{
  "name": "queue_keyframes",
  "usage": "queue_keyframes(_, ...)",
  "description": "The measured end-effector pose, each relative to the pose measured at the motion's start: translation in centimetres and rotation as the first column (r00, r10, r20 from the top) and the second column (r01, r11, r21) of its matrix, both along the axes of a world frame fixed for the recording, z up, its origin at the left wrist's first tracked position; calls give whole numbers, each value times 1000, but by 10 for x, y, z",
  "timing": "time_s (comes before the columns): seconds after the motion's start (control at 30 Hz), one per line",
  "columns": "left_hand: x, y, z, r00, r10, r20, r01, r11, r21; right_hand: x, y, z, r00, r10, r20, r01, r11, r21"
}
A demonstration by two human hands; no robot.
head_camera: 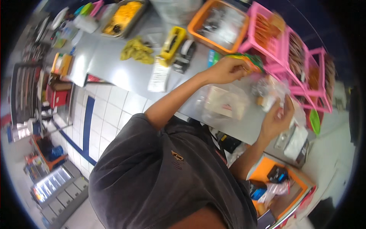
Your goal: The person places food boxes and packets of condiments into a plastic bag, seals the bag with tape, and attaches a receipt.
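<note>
My left hand [228, 70] has its fingers curled at a shiny green and orange packet [251, 61], apparently gripping its edge, beside the pink baskets. My right hand [277, 118] is raised at the right, fingers bent, by crumpled clear plastic bags [268, 88]; blur hides whether it grips any of them. Between the hands, a clear plastic bag with a cream-coloured paper item [223, 101] lies on the metal table. Left of it are a printed paper slip [159, 75], a yellow holder [173, 45], a black device [184, 55] and a crumpled yellow cloth [137, 51].
Pink plastic baskets [281, 61] with food items line the back right, next to an orange tray [194, 27] of plastic bags. A metal tray of yellow food [123, 18] stands at the back left. A green scoop-like item [314, 121] is at the right; an open orange drawer [257, 166] sits below.
</note>
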State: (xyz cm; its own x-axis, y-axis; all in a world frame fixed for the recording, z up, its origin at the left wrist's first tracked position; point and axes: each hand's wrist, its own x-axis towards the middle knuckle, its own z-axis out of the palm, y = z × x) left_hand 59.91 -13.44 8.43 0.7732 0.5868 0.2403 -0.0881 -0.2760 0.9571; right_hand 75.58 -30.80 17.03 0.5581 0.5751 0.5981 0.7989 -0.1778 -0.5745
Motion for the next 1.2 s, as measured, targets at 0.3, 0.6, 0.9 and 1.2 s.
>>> queue_keyframes(0.3, -502, 90, -102, 266, 962, 59, -931, 273, -242, -288, 101, -23, 822, 564, -76, -561, 826, 61)
queue_keyframes(0.6, -993, 203, -168, -752, 651, -108, -579, -572, 581, -552, 188, -94, 624, 677, -390, -781, 529, -332)
queue_keyframes(0.9, -1079, 242, -173, -468, 718, -515, -838, -175, 517, -614, 214, -114, 686, 650, -328, -693, 445, -567)
queue_keyframes(1.2, -1036, 183, -178, -386, 801, -457, -647, 118, 753, -640, 209, -168, 756, 570, -321, -623, 476, -620)
